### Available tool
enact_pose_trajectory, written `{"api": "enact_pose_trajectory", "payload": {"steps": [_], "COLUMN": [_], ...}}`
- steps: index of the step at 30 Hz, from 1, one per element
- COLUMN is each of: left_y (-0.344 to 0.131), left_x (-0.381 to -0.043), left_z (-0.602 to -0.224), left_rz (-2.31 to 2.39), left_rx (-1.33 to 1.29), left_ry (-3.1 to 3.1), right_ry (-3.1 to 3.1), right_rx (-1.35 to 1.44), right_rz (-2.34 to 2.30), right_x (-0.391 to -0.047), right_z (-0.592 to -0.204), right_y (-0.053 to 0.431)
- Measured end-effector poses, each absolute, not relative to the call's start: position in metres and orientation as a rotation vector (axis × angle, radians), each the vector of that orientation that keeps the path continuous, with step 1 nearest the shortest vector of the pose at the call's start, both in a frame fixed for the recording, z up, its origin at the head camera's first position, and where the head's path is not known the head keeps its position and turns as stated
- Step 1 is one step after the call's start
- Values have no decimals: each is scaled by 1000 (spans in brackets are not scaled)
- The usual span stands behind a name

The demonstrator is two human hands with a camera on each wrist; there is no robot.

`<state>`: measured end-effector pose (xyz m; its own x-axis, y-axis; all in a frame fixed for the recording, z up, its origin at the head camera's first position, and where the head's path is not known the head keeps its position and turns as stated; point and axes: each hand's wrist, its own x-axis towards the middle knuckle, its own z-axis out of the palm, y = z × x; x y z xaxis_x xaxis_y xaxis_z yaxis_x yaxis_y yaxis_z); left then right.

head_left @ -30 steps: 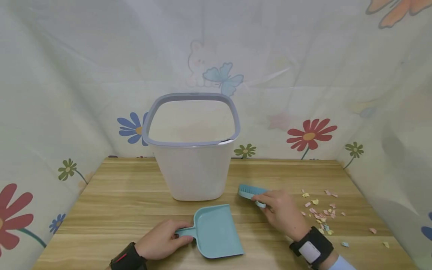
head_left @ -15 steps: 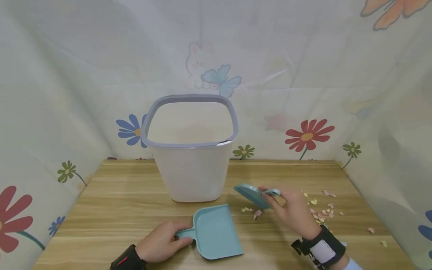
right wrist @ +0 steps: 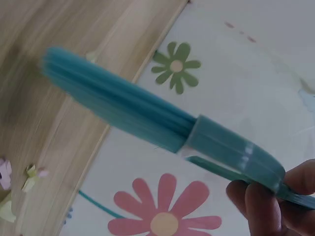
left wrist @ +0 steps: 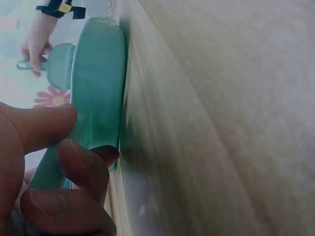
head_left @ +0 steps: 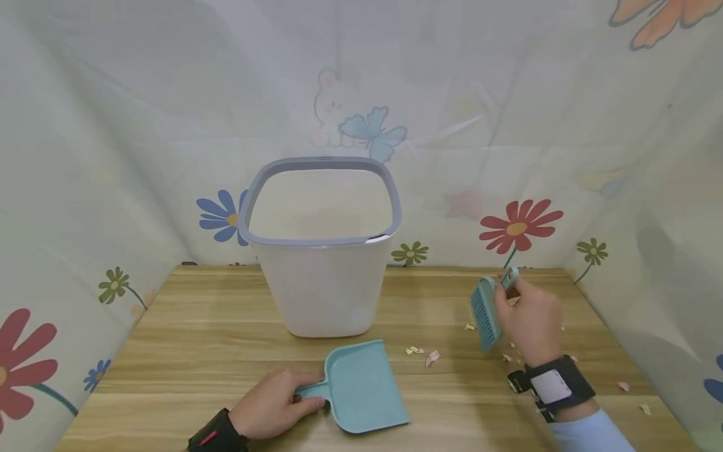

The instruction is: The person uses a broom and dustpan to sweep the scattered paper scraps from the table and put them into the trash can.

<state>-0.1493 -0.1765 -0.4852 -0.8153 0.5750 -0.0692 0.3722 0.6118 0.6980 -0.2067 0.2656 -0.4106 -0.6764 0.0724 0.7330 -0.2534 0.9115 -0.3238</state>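
In the head view my left hand (head_left: 275, 403) grips the short handle of a teal dustpan (head_left: 366, 388), which lies on the wooden table with its wide edge facing right. The left wrist view shows thumb and fingers around that handle. My right hand (head_left: 531, 320) pinches the handle of a small teal brush (head_left: 486, 312), raised above the right part of the table, bristles pointing left and down. Its bristles (right wrist: 118, 98) fill the middle of the right wrist view. Paper scraps (head_left: 432, 358) in pink and yellow lie just right of the dustpan; more are partly hidden behind my right hand.
A white bin (head_left: 327, 289) with a grey-blue rim stands upright behind the dustpan. Loose scraps (head_left: 623, 386) dot the right side of the wooden table (head_left: 186, 326). A curtain (head_left: 480, 81) printed with flowers encloses the back and sides.
My right hand has lifted the brush from beside the bin and carried it right. Several scraps now show near the dustpan's edge. The left hand and dustpan have stayed in place.
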Motion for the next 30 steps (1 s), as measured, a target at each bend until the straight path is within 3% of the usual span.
{"api": "enact_pose_trajectory", "payload": {"steps": [8,30], "left_y": [-175,-172], "left_x": [-148,-143], "left_z": [-484,-483], "left_rz": [1016,1031], "left_rx": [769,819], "left_ry": [2551,2614], "right_ry": [-2397,-2327], "right_rx": [43,580], "right_rz": [486,614], "right_x": [-211,-155], "right_z": [-418,-432], "right_y": [262,157]}}
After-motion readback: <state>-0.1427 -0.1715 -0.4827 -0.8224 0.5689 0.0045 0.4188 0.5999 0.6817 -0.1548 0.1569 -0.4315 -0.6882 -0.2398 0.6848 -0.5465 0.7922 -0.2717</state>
